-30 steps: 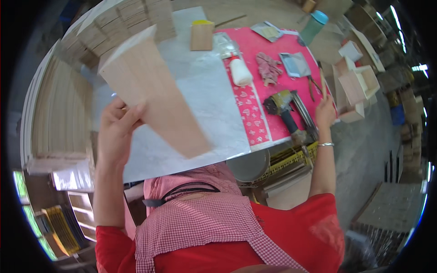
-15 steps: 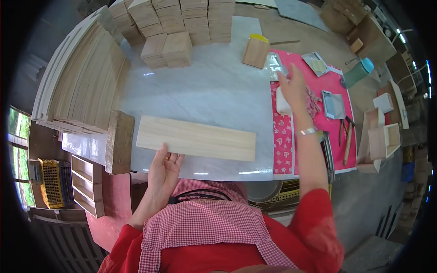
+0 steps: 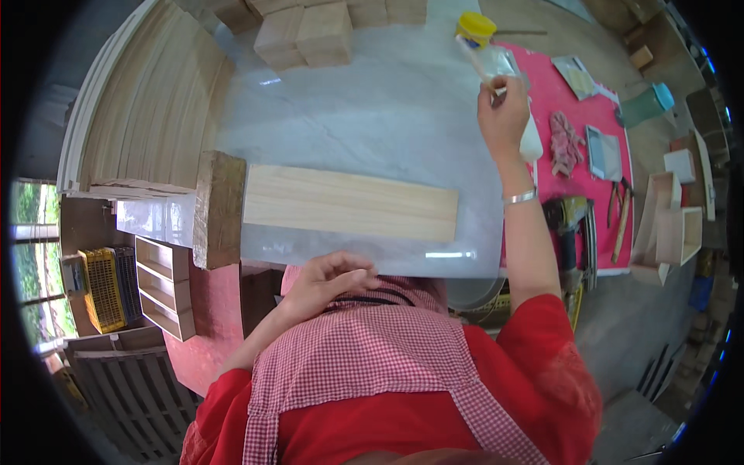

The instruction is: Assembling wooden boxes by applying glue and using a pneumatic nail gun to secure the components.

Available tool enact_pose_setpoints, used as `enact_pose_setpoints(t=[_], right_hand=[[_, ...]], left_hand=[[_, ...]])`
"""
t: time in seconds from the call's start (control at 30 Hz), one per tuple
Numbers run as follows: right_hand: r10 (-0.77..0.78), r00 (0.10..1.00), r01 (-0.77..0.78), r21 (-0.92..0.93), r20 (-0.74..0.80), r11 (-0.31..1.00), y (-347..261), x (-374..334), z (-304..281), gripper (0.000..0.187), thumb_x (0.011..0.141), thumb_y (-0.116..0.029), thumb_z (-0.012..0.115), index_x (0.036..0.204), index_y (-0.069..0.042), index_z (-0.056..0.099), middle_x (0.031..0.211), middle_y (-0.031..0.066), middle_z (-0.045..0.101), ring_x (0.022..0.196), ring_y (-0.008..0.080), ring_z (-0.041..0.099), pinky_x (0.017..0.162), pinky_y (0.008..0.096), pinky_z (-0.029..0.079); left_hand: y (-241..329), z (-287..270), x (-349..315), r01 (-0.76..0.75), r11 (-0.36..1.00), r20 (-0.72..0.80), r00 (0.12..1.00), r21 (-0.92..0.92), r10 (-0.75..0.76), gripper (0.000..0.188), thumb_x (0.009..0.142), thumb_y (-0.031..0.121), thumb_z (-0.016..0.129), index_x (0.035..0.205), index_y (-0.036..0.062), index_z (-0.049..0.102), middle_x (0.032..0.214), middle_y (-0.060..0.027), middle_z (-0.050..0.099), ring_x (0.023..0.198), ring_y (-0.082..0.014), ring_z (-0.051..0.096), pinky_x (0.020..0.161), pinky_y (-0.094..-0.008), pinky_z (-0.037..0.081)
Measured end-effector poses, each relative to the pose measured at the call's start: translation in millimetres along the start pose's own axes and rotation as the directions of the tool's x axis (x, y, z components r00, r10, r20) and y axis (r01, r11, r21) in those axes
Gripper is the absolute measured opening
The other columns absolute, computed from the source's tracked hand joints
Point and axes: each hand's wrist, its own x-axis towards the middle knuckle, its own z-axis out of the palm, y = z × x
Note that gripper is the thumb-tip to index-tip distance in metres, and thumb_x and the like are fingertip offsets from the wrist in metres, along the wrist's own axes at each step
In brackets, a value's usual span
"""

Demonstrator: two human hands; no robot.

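A long pale wooden board (image 3: pixel 349 203) lies flat on the grey-white tabletop (image 3: pixel 372 116) in front of me. Below its near edge, apart from it, my left hand (image 3: pixel 329 280) is empty, with loosely curled fingers. My right hand (image 3: pixel 504 112) is reaching out over the table's right side, its fingers closed on a thin pale wooden piece (image 3: pixel 474 62) that looks almost edge-on; its exact kind is unclear. Just beyond that piece stands a yellow tub (image 3: pixel 476 27). A white bottle-like container (image 3: pixel 532 141) is partly hidden behind my right wrist.
Tall stacks of boards (image 3: pixel 151 101) rise on the left beside a rough wooden block (image 3: pixel 219 209). Wooden blocks (image 3: pixel 306 37) sit at the back. On the pink cloth (image 3: pixel 554 85) lie a rag (image 3: pixel 566 143), a hammer (image 3: pixel 622 225) and a nail gun (image 3: pixel 570 217). A teal bottle (image 3: pixel 647 105) stands beyond.
My left hand has drawn back from the board. My right hand has closed on the thin wooden piece. The flat wooden piece no longer covers the yellow tub's front. The view has shifted.
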Motion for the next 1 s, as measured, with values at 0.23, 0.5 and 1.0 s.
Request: enact_pose_setpoints(t=[0.23,0.5,1.0], right_hand=[[-0.066,0.996,0.063,-0.058,-0.053,0.996,-42,-111,-108,0.03,0.073,0.007,0.071,0.096,-0.002,0.054,0.095,0.0109,0.056,0.069,0.0241,0.056,0.059,0.0316,0.047],[0.233,0.972,-0.227,-0.148,0.026,0.963,-67,-175,-143,0.029,0.074,-0.001,0.071,0.096,-0.003,0.053,0.093,0.0148,0.058,0.071,0.0289,0.061,0.056,0.0369,0.048],[0.24,0.893,-0.292,0.085,0.382,0.952,-111,-177,-99,0.079,0.077,-0.004,0.067,0.148,0.001,0.033,0.099,0.0174,0.062,0.075,0.0362,0.066,0.064,0.0443,0.054]], left_hand=[[38,40,84,-0.482,-0.258,0.536,0.631,0.837,0.561,0.072,0.074,0.039,0.081,0.13,0.0027,0.055,0.132,-0.0167,0.055,0.123,-0.035,0.051,0.103,-0.0487,0.039],[32,77,143,-0.359,-0.432,0.526,0.766,0.827,0.37,0.093,0.057,0.057,0.085,0.127,0.0044,0.056,0.127,-0.0154,0.052,0.119,-0.0323,0.05,0.098,-0.0481,0.04],[100,80,93,-0.596,-0.172,0.595,0.646,0.785,0.479,0.081,0.053,0.034,0.087,0.121,0.0011,0.057,0.112,-0.0149,0.058,0.1,-0.0335,0.06,0.085,-0.0411,0.051]])
